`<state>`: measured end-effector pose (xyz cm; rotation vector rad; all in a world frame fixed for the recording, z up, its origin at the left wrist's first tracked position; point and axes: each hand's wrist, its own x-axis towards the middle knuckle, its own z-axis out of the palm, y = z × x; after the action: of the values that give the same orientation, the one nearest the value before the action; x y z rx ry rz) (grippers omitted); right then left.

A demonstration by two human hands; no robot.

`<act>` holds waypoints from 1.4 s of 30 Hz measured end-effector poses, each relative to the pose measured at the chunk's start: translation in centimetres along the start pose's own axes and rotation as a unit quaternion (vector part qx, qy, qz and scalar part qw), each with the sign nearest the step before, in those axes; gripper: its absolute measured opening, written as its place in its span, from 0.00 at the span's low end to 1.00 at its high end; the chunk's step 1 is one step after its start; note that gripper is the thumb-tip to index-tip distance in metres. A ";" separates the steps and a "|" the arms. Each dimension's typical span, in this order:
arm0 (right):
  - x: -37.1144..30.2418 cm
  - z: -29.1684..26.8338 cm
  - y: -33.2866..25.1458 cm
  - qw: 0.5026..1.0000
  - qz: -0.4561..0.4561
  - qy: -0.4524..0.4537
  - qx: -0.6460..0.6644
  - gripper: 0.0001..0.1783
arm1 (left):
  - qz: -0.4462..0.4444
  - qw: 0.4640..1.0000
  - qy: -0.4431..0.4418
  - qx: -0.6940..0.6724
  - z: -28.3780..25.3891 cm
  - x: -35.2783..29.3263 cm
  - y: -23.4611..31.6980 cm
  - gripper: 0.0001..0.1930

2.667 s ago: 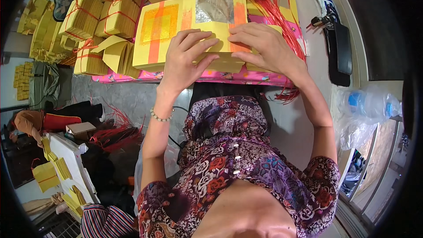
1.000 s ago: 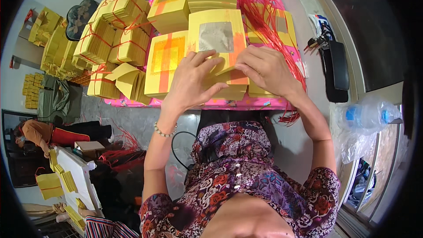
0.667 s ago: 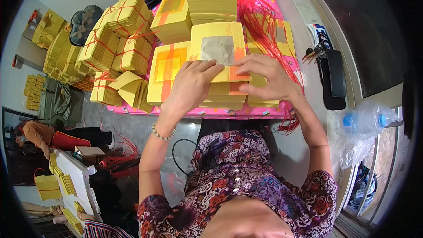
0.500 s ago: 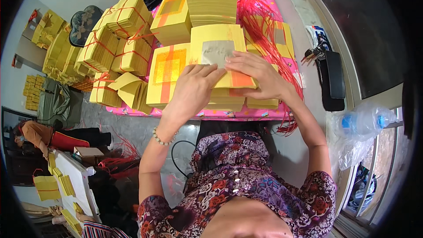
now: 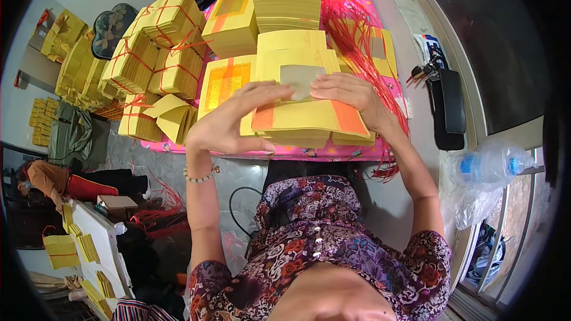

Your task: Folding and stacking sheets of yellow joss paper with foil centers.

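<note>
Yellow paper sheets (image 5: 309, 116) with a grey-silver square and orange bands lie in a pile in front of me, the loose top ones shifted toward my body. My left hand (image 5: 235, 120) is at their left side, its fingers stretched over the top and its thumb spread away near the front edge. On the right side, my right hand (image 5: 357, 98) grips the sheets, fingers flat on top beside the silver square; its thumb is hidden. Just left of the pile stands another yellow paper stack (image 5: 223, 86) with a gold square, partly behind my left hand.
A tall yellow paper stack (image 5: 286, 6) rises behind the pile. Bundles tied with red string (image 5: 172, 18) are heaped at left. Loose red strings (image 5: 351, 41) trail along the right of the pink-covered table (image 5: 285, 153). A plastic bottle (image 5: 488, 163) stands by the window.
The top sheets have slid toward me and now overhang the pile's front. My left hand has moved left and opened, its thumb coming away. The right hand has shifted slightly right.
</note>
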<state>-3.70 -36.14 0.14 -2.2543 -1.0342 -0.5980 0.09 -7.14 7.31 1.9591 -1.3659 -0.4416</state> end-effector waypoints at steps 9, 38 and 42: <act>-1.2 0.8 -0.1 1.000 0.017 0.005 0.016 0.17 | 0.024 0.958 0.217 0.188 4.3 1.8 -3.5 0.17; 1.9 3.2 -4.9 0.716 0.341 0.276 0.544 0.34 | -0.091 0.850 0.427 -0.294 9.9 4.8 -0.5 0.11; 1.2 1.9 -4.9 0.758 0.326 0.290 0.485 0.32 | -0.081 0.861 0.448 -0.225 8.4 4.2 -1.2 0.18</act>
<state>-6.55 -31.64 1.07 -1.1974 -0.0907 -0.2811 -2.80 -13.66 1.04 1.5445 -0.4413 0.1010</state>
